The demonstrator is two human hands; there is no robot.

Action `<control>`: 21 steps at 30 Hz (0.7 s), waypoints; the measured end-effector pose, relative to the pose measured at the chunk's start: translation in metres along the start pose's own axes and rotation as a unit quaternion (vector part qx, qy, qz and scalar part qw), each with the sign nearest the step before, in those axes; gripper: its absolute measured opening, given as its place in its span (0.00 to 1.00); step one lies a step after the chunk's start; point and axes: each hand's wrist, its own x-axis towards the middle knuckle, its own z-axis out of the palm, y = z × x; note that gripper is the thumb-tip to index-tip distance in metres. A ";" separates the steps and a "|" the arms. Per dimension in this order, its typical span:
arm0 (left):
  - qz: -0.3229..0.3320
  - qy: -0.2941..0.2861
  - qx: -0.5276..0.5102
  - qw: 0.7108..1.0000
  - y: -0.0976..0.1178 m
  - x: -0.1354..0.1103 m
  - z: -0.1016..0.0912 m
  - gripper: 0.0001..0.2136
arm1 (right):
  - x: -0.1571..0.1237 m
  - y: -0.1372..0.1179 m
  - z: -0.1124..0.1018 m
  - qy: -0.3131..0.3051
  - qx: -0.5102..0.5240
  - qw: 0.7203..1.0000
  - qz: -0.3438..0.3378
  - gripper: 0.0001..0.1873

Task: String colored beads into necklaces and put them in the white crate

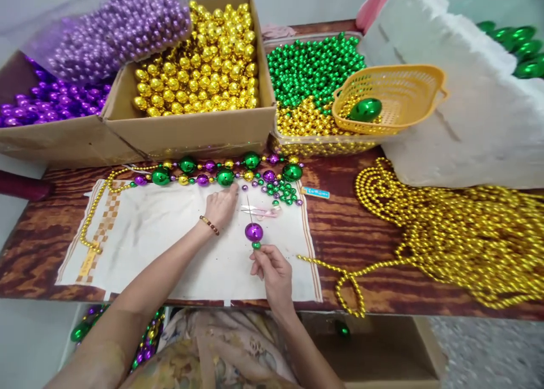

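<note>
My right hand [275, 274] pinches the lower end of a long thin needle [249, 206], which points up. A large purple bead [254, 232] and a small green bead [256, 245] are threaded on it. My left hand [221, 208] reaches down to the white cloth [182, 264], fingers bunched, with the fingertips beside a small purple bead [245, 188]. What is between those fingertips is hidden. Behind it lies a beaded strand [203, 180] of green, purple and gold. Small scissors [261, 211] with pinkish handles rest behind the needle, near loose green beads [285, 190].
Cardboard boxes of gold beads [195, 71] and purple beads [55, 100] line the back. A bin of green beads [314, 60] holds a yellow basket [408, 102] on top. Gold bead chains [471, 241] spread over the right side, beside a white foam box [446, 94].
</note>
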 end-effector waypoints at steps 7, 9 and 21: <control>-0.014 0.011 -0.004 1.000 0.005 0.001 0.001 0.14 | 0.003 -0.004 -0.014 0.019 0.016 1.000 0.012 0.15; 0.011 0.026 -0.040 0.999 0.010 -0.001 -0.001 0.14 | 0.004 -0.004 -0.015 0.022 0.022 0.999 0.014 0.14; 0.206 0.106 0.111 0.966 0.059 0.026 0.018 0.09 | 0.006 0.003 -0.022 0.066 0.065 0.996 0.013 0.14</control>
